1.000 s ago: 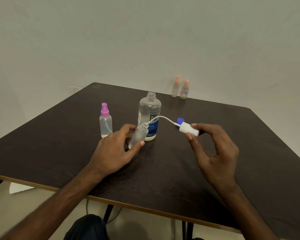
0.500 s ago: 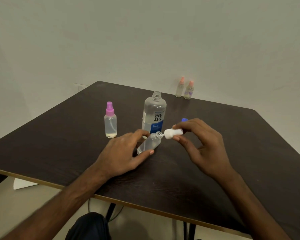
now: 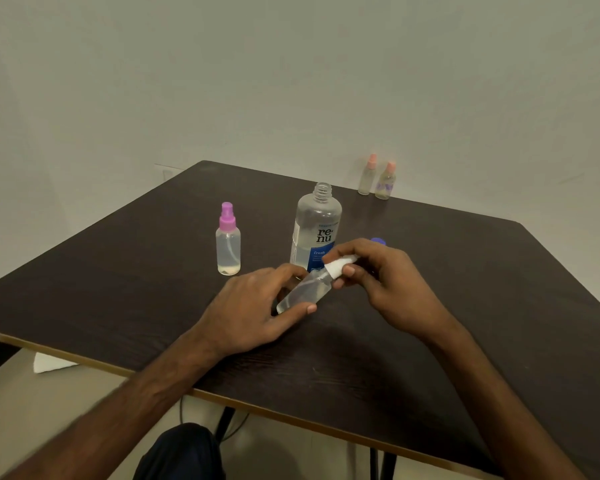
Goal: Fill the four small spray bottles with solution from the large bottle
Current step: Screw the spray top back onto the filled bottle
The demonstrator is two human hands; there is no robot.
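Observation:
My left hand (image 3: 257,306) grips a small clear spray bottle (image 3: 305,293), tilted with its neck toward the upper right and liquid inside. My right hand (image 3: 385,282) pinches the white spray head (image 3: 336,266) against that neck. Just behind them stands the large clear bottle (image 3: 316,230) with a blue label, uncapped. Its blue cap (image 3: 378,241) peeks out behind my right hand. A pink-topped spray bottle (image 3: 228,242) with liquid stands upright to the left. Two small bottles with peach tops (image 3: 377,180) stand at the table's far edge by the wall.
The dark wooden table (image 3: 118,278) has its near edge just below my wrists. A white sheet of paper (image 3: 51,363) lies on the floor at the left. A cable hangs under the table. My knee shows at the bottom.
My right hand brought the white spray head with its tube from the right to the small bottle; the tube slid inside and the head now meets the neck. The bottle tilted further.

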